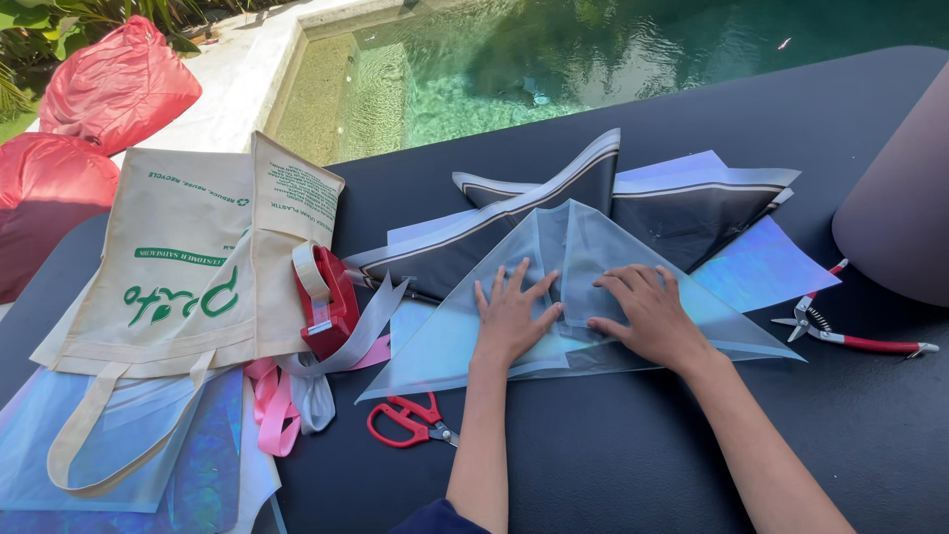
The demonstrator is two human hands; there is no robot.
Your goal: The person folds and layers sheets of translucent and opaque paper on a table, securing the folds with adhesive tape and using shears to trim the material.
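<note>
A translucent, iridescent sheet folded into a large triangle [583,242] lies on the dark table [633,455]. My left hand [512,318] rests flat on its lower middle with fingers spread. My right hand [647,311] presses flat on the sheet just to the right, fingertips pointing left toward the central fold. Neither hand holds anything. Behind the triangle lie dark folded sheets with pale striped edges [682,203].
Red-handled scissors [407,420] lie near my left forearm. A red tape dispenser [326,292], grey and pink ribbons [287,396] and a beige tote bag [188,267] sit at left. Red-handled snips [850,336] lie at right beside a mauve cylinder [900,198]. A pool lies beyond the table.
</note>
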